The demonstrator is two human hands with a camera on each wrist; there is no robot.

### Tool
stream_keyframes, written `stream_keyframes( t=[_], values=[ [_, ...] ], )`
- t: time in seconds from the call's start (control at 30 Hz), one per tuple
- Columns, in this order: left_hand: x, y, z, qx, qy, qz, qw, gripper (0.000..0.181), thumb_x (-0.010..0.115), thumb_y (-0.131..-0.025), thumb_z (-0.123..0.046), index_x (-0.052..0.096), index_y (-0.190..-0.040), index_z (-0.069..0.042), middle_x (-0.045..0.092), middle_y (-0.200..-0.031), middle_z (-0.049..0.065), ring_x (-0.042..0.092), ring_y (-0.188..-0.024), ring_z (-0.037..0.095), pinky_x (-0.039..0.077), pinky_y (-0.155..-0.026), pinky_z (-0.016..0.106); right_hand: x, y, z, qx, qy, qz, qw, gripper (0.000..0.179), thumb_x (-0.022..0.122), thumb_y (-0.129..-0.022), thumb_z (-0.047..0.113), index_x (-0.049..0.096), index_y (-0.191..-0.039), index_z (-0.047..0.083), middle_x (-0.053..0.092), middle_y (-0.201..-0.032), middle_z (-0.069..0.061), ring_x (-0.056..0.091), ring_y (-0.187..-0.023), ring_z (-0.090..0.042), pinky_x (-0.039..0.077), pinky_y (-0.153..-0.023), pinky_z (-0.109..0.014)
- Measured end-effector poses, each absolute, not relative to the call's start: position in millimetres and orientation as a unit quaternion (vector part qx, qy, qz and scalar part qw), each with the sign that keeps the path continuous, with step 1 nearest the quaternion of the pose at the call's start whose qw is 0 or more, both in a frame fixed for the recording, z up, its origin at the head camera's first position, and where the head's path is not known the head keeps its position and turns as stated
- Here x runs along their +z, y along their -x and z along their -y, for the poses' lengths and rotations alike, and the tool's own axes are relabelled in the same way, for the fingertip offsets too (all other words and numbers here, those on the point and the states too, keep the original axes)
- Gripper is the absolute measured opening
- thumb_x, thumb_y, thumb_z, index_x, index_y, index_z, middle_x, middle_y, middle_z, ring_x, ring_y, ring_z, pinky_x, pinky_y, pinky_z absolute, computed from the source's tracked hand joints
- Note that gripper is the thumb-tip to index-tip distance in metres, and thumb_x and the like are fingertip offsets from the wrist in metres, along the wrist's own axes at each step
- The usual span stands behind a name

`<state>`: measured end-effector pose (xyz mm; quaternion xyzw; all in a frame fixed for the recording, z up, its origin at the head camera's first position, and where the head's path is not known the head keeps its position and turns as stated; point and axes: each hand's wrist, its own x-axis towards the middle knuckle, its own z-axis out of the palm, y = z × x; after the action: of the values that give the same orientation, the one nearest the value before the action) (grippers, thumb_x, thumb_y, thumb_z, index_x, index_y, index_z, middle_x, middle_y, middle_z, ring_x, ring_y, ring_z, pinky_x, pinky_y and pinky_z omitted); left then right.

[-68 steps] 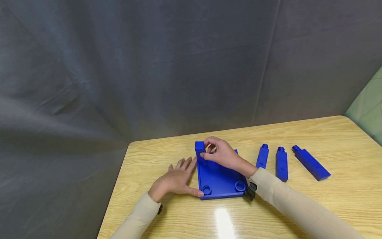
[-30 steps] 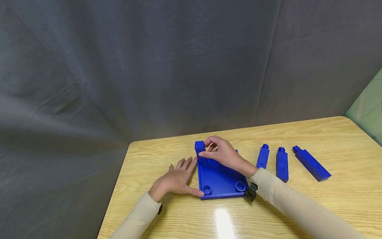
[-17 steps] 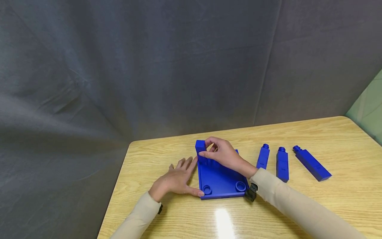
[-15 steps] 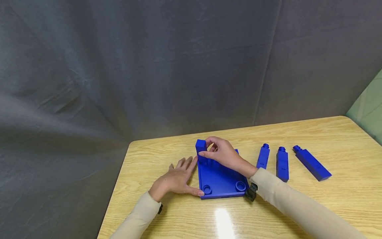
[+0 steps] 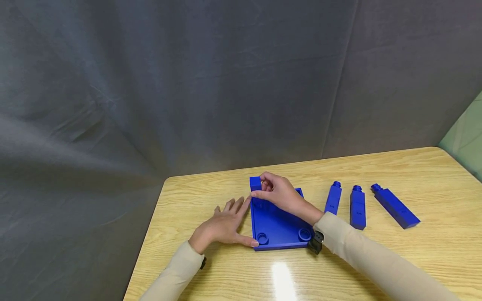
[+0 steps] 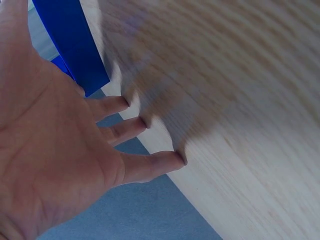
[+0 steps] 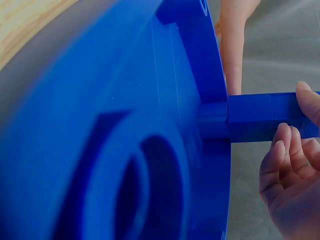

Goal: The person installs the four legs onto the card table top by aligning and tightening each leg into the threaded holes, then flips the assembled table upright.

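A shallow blue panel (image 5: 278, 223) with a raised rim lies on the table, a ring socket (image 5: 262, 238) showing at its near left corner and a second ring (image 5: 304, 234) at the near right. At its far left corner a square blue leg (image 5: 255, 182) stands upright; the right wrist view has this leg (image 7: 252, 117) against a round socket. My right hand (image 5: 280, 194) pinches the leg near its top between thumb and curled fingers. My left hand (image 5: 224, 225) is spread along the panel's left side, thumb at the near corner; in the left wrist view its fingertips (image 6: 180, 157) touch the tabletop.
Three more blue legs lie to the right: a left one (image 5: 333, 198), a middle one (image 5: 357, 209) and a slanted one (image 5: 395, 207), each with a threaded end pointing away. The wooden table (image 5: 196, 192) ends at a grey curtain (image 5: 241, 83) behind.
The upright leg has turned a little under my right fingers, its top face now squarer to the view. My left hand and the three lying legs stay put.
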<state>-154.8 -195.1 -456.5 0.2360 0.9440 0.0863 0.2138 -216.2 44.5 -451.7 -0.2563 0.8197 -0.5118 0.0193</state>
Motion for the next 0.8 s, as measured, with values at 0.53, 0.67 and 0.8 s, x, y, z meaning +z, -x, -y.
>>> stream_keyframes(
  t=[0.53,0.67,0.8],
  values=[
    [-457.5,155.7,195.0,0.076,-0.237,-0.946,0.21,0.131,0.066,-0.088,-0.087,-0.005,-0.177,-0.022,0.01,-0.182,0.015,0.014,-0.164,0.045,0.023,-0.116,0.083,-450.5,214.0,-47.0,-0.503,0.258,-0.825,0.017,0.03,0.09,-0.095,0.024,0.073,-0.114,0.007,0.068,-0.107,-0.006,0.069,-0.093,-0.021,0.058,-0.077,-0.034],
    [-456.9,155.7,194.8,0.078,-0.235,-0.945,0.212,0.131,0.066,-0.088,-0.087,-0.005,-0.177,-0.022,0.009,-0.182,0.015,0.014,-0.164,0.045,0.022,-0.117,0.082,-450.5,214.0,-46.2,-0.504,0.255,-0.825,0.017,0.032,0.09,-0.095,0.024,0.071,-0.113,0.006,0.065,-0.104,-0.006,0.067,-0.088,-0.019,0.056,-0.073,-0.031],
    [-455.6,155.3,194.7,0.082,-0.235,-0.945,0.214,0.131,0.067,-0.089,-0.086,-0.007,-0.177,-0.022,0.008,-0.182,0.015,0.014,-0.164,0.046,0.022,-0.117,0.082,-450.6,214.7,-45.1,-0.5,0.249,-0.829,0.015,0.045,0.09,-0.095,0.025,0.071,-0.129,0.004,0.062,-0.101,-0.005,0.063,-0.086,-0.02,0.053,-0.072,-0.029]
  ],
)
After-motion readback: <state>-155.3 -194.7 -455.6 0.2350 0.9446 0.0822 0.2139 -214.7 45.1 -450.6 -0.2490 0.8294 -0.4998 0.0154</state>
